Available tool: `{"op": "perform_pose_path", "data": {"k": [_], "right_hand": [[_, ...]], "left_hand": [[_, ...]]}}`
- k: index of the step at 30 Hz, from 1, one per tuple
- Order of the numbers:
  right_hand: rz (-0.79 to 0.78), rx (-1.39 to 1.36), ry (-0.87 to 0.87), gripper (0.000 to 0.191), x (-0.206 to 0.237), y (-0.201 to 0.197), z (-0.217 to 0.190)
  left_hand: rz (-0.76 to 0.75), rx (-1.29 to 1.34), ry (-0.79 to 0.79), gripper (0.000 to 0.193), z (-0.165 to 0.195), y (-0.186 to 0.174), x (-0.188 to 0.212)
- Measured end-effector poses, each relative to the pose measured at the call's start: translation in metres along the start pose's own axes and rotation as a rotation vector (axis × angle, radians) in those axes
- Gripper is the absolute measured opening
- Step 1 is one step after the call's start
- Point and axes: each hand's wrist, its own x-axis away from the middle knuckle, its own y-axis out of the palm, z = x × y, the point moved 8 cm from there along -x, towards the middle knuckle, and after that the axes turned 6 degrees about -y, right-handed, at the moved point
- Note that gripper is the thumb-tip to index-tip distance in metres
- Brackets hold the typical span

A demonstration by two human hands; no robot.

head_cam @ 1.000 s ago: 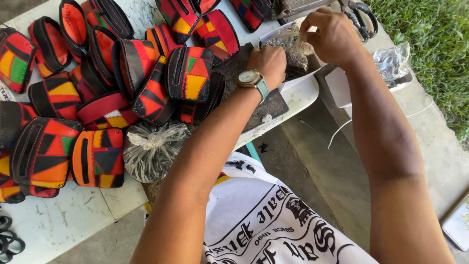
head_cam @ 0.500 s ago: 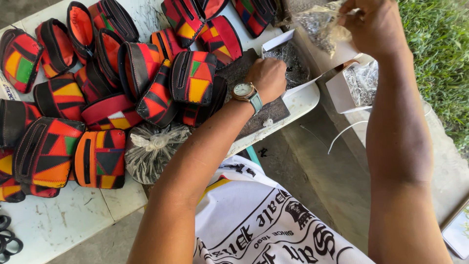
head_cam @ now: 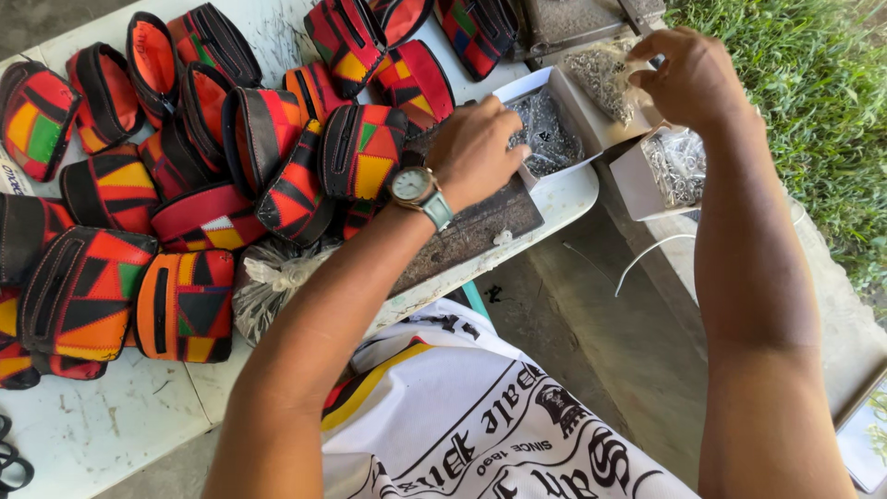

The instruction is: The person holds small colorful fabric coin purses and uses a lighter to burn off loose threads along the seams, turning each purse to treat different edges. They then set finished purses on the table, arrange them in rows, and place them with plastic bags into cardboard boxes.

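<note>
My left hand (head_cam: 480,148), with a wristwatch (head_cam: 416,189) on the wrist, rests on the edge of a small white box (head_cam: 545,139) full of small metal pieces; its fingers curl at the box rim on the dark board (head_cam: 480,231). My right hand (head_cam: 693,79) is raised over the table's right end and pinches a clear plastic bag of small metal rings (head_cam: 605,79) above the box. A second open white box of metal rings (head_cam: 670,166) sits just past the table corner, below my right hand.
Several colourful patchwork pouches (head_cam: 185,305) in red, orange, black, green and yellow crowd the worn white table (head_cam: 111,425). A knotted clear bag (head_cam: 273,282) lies at the front edge. Grass (head_cam: 813,102) borders the concrete floor at right. Black scissor handles (head_cam: 11,457) show bottom left.
My right hand has lifted the bag of rings up and to the right, uncovering the white box. My left hand has slid onto the box rim. The view has shifted slightly.
</note>
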Motion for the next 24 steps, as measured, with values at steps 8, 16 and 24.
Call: {"op": "perform_pose_path", "data": {"k": [8,16,24], "right_hand": [[0.065,0.12,-0.122,0.045,0.006,-0.037,-0.036],[0.233,-0.191,-0.32,0.018,0.019,-0.051,-0.159],[0.014,-0.291,-0.532,0.046,0.019,-0.003,-0.304]], "left_hand": [[0.209,-0.036,0.212,0.021,0.016,-0.106,0.032],[0.331,-0.144,0.14,0.021,-0.018,-0.24,0.146],[0.483,-0.419,-0.268,0.023,-0.078,-0.314,0.324]]}}
